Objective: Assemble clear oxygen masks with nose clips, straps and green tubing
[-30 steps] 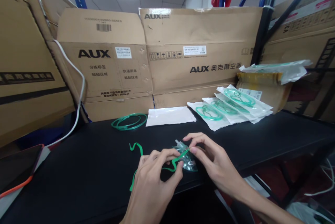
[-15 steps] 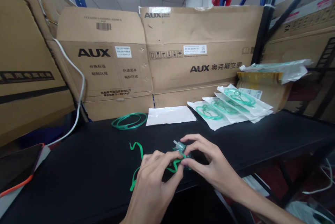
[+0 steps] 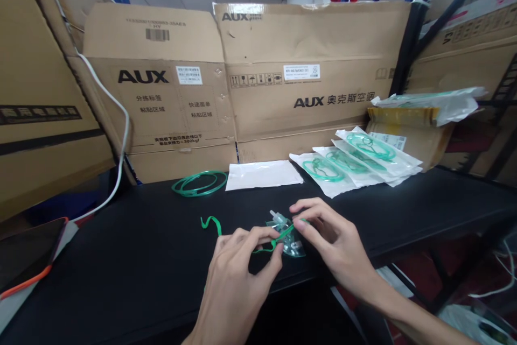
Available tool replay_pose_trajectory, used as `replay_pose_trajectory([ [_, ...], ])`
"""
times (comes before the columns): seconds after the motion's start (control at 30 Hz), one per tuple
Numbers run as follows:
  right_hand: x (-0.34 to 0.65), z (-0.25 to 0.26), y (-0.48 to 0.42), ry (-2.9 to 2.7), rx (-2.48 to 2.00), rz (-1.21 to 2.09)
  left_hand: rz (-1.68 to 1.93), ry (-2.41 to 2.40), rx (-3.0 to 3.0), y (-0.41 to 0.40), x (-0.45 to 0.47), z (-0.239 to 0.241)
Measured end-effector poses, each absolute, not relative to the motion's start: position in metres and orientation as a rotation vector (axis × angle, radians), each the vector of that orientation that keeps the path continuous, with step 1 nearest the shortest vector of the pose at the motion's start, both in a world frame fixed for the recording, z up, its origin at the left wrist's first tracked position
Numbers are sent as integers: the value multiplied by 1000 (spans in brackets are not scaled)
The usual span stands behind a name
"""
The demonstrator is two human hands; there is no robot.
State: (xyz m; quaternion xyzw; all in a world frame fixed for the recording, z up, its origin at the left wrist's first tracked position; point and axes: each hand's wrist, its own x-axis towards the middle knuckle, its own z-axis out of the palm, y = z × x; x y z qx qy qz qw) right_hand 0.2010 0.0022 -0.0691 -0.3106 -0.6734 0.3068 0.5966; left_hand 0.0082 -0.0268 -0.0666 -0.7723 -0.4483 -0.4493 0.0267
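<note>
A clear, green-tinted plastic face mask (image 3: pixel 294 248) with a pale connector on top lies on the black table before me. Across it runs a green elastic strap (image 3: pixel 286 232), stretched between my two hands. My left hand (image 3: pixel 244 272) is closed, thumb and fingers pinching the strap beside the mask. On the right, my right hand (image 3: pixel 333 234) pinches the strap's other stretch between thumb and index finger, just above the mask's right side. A loose curl of green strap lies left of my left hand, partly hidden by it.
Coiled green tubing (image 3: pixel 200 183) and a white pouch (image 3: pixel 264 175) lie at the back. Several packs with green tubing (image 3: pixel 327 170) overlap at right, near a cardboard box (image 3: pixel 407 119). A phone with an orange edge (image 3: pixel 30 253) is at left; cardboard panels (image 3: pixel 307 60) stand behind.
My right hand has moved up and to the right, pulling the green strap into a straighter line. More of the mask shows between my hands; my left hand stays nearly in place.
</note>
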Motion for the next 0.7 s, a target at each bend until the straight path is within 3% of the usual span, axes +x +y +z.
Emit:
replay_pose_trajectory([
  [0.2,202,-70,5,-1372,-737,652,-1367,-1464,-2373,-27,9,-67],
  [0.37,202,-70,5,-1631,-787,752,-1367,-1465,-2357,-27,10,-69],
  [0.7,194,-73,6,-2032,-871,611,-1226,-1613,-2247,-28,-20,-48],
])
